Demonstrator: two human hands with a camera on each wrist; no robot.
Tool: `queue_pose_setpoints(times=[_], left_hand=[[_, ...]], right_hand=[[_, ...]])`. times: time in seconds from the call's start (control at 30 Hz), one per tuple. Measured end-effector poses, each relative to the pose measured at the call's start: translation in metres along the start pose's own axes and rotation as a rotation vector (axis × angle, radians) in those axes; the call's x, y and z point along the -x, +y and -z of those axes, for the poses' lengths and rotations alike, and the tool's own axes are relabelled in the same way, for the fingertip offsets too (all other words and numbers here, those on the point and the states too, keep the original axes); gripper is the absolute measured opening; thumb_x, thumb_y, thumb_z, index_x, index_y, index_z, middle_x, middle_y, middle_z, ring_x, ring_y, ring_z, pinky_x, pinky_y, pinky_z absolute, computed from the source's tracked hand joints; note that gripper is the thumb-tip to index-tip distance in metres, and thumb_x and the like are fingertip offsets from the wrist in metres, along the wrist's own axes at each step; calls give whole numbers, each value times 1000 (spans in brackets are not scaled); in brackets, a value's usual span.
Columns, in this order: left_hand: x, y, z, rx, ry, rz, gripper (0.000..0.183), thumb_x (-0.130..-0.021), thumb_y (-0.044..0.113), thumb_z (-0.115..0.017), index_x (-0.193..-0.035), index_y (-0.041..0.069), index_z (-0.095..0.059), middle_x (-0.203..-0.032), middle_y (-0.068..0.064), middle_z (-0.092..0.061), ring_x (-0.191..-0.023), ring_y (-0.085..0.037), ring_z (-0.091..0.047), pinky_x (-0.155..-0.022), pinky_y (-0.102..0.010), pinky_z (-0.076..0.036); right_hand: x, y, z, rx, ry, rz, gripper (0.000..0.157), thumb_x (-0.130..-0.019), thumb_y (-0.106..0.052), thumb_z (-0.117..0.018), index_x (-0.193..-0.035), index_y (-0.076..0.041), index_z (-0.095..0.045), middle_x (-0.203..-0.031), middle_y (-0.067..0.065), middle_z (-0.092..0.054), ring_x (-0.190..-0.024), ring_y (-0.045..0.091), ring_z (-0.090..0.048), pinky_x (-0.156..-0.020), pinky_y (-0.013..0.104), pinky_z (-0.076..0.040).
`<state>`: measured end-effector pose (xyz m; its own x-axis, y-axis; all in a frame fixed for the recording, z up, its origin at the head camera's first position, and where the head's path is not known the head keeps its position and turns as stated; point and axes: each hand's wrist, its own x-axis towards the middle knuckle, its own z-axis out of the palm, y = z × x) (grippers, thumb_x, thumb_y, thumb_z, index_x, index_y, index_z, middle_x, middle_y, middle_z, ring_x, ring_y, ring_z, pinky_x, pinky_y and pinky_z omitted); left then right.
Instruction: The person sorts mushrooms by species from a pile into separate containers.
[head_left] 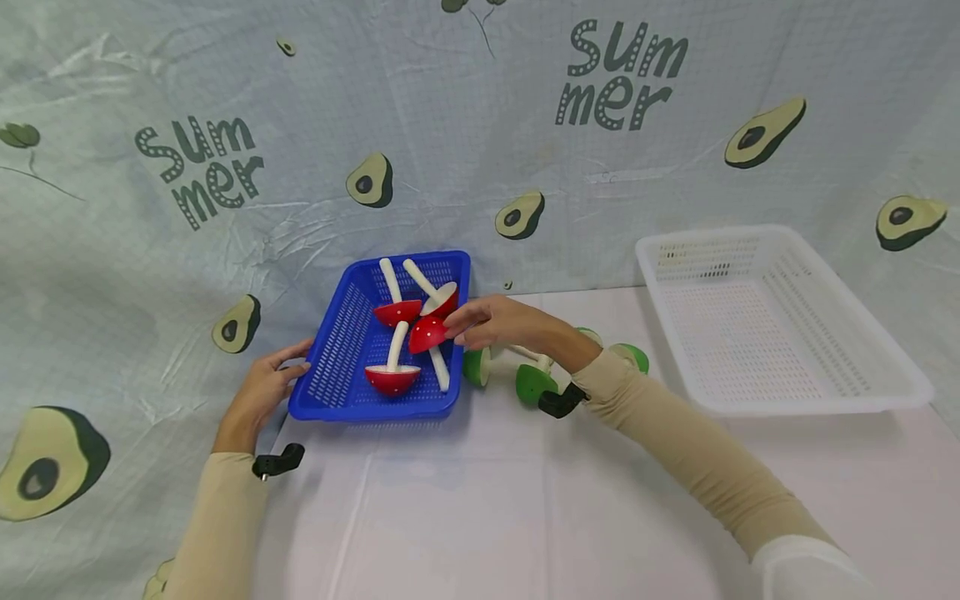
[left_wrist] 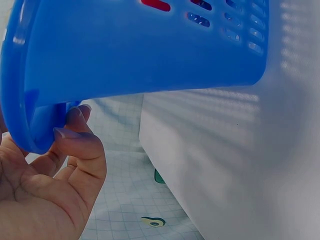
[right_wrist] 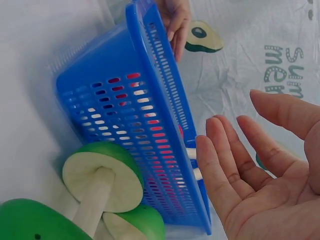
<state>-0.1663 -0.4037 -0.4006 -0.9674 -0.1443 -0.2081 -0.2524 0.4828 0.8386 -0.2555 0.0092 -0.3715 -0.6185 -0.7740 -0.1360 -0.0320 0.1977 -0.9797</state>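
Several red toy mushrooms [head_left: 392,381] with white spots and pale stems lie in a blue plastic basket [head_left: 309,392], pointing different ways. At the basket's left side, my left hand [head_left: 264,385] holds the rim, its fingers curled under the edge in the left wrist view. Over the right side of the basket, my right hand [head_left: 510,322] is beside a red mushroom cap [head_left: 426,334]. The right wrist view shows this hand's fingers loosely extended and parted, with nothing between them. Green toy mushrooms [head_left: 535,383] lie just right of the basket, partly hidden by the right arm.
A larger white plastic basket [head_left: 810,407] stands at the right of the white table [head_left: 465,517]. Behind the table hangs a cloth [head_left: 450,108] printed with avocados and the word "summer".
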Motion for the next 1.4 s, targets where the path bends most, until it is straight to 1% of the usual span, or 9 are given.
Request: queue_pose_setpoints(times=[0.2,0.4,0.57,0.67,0.8,0.97,1.17,1.23,1.4], left_hand=[[-2,2,2,-12,3,0,54,-108,19,-48,-159,13,-33,-159,-19,-32,-126,-25,-52,-110,-52,-43],[-1,1,0,11,2,13,54,-108,16,-47,-159,12,-33,-160,-20,-31,-133,-34,-46,-112,-55,-40],[-1,0,-1,-9,10,7,53,-108,17,-47,-159,14,-34,-158,-19,-33,-128,-31,-49,-103,-42,-48],[0,0,-1,-19,13,5,53,-108,17,-47,-159,14,-35,-158,-19,-34,-127,-28,-50,-98,-35,-49],[0,1,-1,-20,13,7,53,-107,16,-47,-159,13,-35,-157,-19,-35,-125,-27,-52,-96,-33,-49],[0,3,-1,-38,22,2,53,-107,15,-48,-158,11,-36,-156,-22,-36,-123,-28,-52,-100,-41,-48],[4,13,-4,-85,55,4,52,-107,17,-48,-157,9,-39,-154,-24,-40,-131,-40,-48,-110,-56,-40],[6,19,-5,-108,68,-15,51,-107,18,-48,-156,8,-39,-153,-25,-41,-133,-42,-47,-111,-58,-39],[9,35,-7,-160,84,-69,51,-107,20,-49,-156,6,-40,-151,-27,-45,-134,-45,-47,-111,-61,-39]], right_hand=[[6,1,7,-14,4,0,49,-99,-16,-67,-143,0,-54,-134,9,-66,-123,24,-63,-105,38,-51],[15,4,11,-27,-6,18,47,-99,-13,-64,-143,0,-54,-136,15,-63,-130,35,-57,-110,50,-45],[22,6,13,-26,-7,29,45,-99,-13,-64,-142,-3,-55,-138,17,-61,-130,37,-56,-108,50,-46],[27,5,15,-39,1,40,46,-98,-12,-65,-142,-2,-55,-137,18,-61,-128,34,-59,-108,49,-46],[36,5,20,-33,19,45,45,-98,-13,-66,-141,-5,-57,-135,15,-64,-126,30,-61,-108,47,-47],[50,5,27,-21,38,47,44,-98,-14,-66,-141,-7,-57,-136,16,-62,-129,36,-57,-106,43,-49],[68,3,37,11,78,41,44,-98,-21,-68,-140,-11,-58,-137,10,-63,-125,25,-61,-104,40,-51],[74,3,40,8,94,44,44,-99,-22,-67,-141,-11,-58,-136,8,-64,-124,22,-62,-104,39,-51],[88,4,46,-14,138,53,44,-100,-17,-65,-142,-7,-56,-133,14,-64,-122,28,-63,-107,46,-49]])
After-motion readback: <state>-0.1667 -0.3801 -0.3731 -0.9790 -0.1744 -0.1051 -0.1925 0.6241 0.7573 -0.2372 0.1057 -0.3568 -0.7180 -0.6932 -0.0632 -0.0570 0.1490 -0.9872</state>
